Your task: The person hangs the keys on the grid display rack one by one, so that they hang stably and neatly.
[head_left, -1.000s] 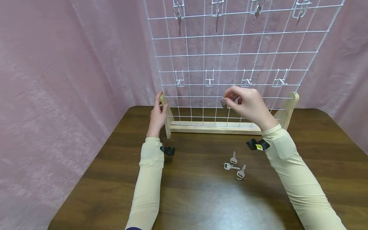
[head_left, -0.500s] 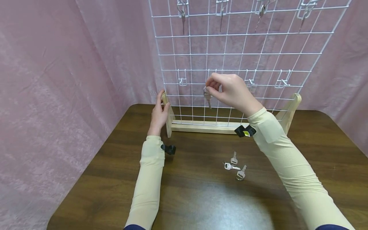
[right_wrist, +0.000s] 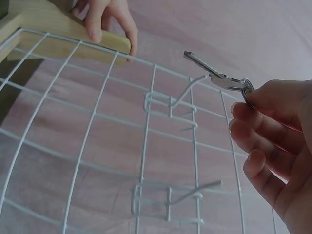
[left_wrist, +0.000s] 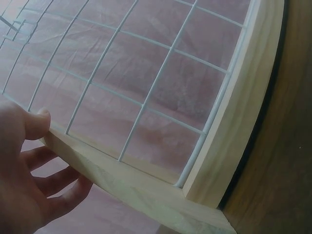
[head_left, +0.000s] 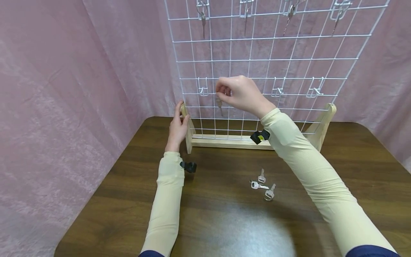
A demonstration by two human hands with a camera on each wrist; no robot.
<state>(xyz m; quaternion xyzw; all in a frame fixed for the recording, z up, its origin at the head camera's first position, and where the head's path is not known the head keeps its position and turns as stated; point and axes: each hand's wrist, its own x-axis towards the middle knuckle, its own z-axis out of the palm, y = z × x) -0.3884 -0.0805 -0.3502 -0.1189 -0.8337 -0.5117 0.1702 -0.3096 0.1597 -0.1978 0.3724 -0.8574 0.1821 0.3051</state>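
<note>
My right hand [head_left: 240,92] pinches a silver key [right_wrist: 219,78] by its ring between thumb and forefinger. The key dangles in front of the white wire grid rack [head_left: 273,38], just right of the lower-left hook [head_left: 203,89]. In the right wrist view, the key's blade points toward that rack's left side, close by the tip of a hook [right_wrist: 187,92]. At the left, my left hand [head_left: 177,130] grips the wooden side post [left_wrist: 102,175], its thumb on one face and its fingers curled round the other.
Three keys with rings lie on the brown table [head_left: 218,221], among them a flat key [head_left: 269,193]. Several keys hang from the top hooks, such as the leftmost key [head_left: 203,26]. Lower hooks [head_left: 278,91] jut from the grid at right. A pink curtain [head_left: 96,89] hangs behind.
My right hand has moved left and up along the rack with the key, from below the middle hooks toward the lower-left hook. The left hand stays on the post.
</note>
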